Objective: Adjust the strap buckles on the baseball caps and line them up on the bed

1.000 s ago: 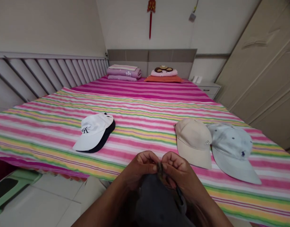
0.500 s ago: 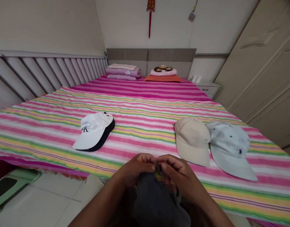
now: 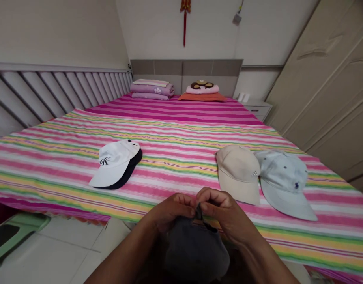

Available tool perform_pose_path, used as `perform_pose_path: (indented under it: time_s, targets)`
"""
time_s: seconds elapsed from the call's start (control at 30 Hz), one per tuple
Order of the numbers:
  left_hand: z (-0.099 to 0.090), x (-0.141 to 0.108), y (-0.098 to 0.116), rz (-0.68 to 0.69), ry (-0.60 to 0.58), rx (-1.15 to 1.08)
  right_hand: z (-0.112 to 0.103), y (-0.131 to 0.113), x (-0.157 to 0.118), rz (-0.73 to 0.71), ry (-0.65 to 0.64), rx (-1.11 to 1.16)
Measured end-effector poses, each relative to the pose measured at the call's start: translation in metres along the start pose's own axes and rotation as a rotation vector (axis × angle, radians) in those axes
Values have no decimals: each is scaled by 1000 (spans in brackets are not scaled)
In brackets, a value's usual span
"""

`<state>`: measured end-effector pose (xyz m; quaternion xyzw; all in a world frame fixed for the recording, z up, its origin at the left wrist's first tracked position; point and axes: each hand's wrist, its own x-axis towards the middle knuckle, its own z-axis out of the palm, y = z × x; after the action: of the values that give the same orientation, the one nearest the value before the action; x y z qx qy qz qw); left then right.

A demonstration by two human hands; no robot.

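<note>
Close to my body, at the bed's front edge, I hold a dark grey cap [image 3: 196,248] with its back strap toward the top. My left hand [image 3: 177,211] pinches the cap beside the strap. The fingers of my right hand [image 3: 219,209] are closed on the end of the strap [image 3: 199,212], very near my left fingertips. To the right lie a beige cap [image 3: 237,171] and a pale blue cap [image 3: 285,179], side by side and touching. Over to the left, a white cap [image 3: 116,159] rests on top of a dark navy cap [image 3: 130,173].
A striped sheet [image 3: 169,157] covers the bed. Folded bedding [image 3: 152,90] and a pink pile [image 3: 202,90] sit by the headboard [image 3: 158,67]. A metal rail [image 3: 66,86] runs along the left. On the floor at lower left is a green stool [image 3: 27,225].
The grey cap has turned in my hands, so its back opening and strap show more. My right hand has shifted slightly up. The view has moved a little; the other caps lie as before.
</note>
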<state>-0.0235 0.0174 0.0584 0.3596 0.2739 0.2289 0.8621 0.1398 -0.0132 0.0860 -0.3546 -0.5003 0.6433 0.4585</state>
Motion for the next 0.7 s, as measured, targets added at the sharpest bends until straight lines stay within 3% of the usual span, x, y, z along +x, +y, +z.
perform_pose_path:
  time_s: [0.47,0.7]
  targets:
    - [4,-2,-3,-6,79,38,6,-4,-3,5,7,141]
    - [4,0,-8,99,140,43,1,8,2,60,141,180]
